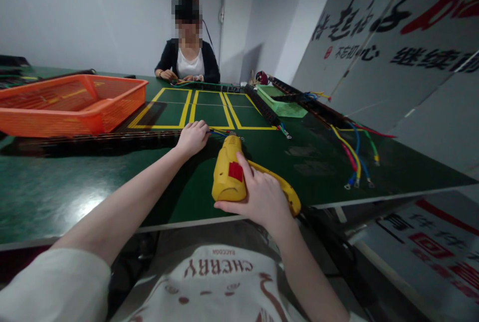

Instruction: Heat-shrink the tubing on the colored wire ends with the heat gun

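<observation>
The right hand [264, 195] is gripping a yellow heat gun [228, 175]. The curled left hand [192, 138] is holding a cable [119, 141], wires [217, 132] emerging toward the nozzle [232, 137].

Handle [292, 195] of yellow gun [227, 175] pt. hidden behind R hand [264, 192], wires [217, 131] nr nozzle [233, 141] too sm. for detail
</observation>
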A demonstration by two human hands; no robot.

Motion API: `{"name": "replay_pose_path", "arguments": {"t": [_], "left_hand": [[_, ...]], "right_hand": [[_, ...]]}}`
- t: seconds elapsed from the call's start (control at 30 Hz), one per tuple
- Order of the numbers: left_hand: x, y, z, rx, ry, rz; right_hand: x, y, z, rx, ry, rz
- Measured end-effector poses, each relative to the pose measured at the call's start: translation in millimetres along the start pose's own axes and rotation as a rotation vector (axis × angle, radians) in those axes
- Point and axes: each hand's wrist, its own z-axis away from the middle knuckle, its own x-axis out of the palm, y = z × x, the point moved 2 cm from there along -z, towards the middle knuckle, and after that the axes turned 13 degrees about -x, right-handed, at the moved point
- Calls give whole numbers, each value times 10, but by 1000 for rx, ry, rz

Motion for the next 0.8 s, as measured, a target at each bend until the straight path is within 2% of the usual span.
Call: {"name": "replay_pose_path", "arguments": {"t": [0.17,0.43,0.6,0.8], "left_hand": [[18,-42,-20,6,-38,85],[66,-118,-64,45,-29,167],[36,-115,-46,76,-42,135],[-2,-68,-31,77,-63,89]], "right_hand": [[69,-141,-146,-84,20,-25],[88,-193,-174,-108,41,-45],[47,-116,-110,-91,25,-92],[-66,141,75,-27,-42,-163]]}}
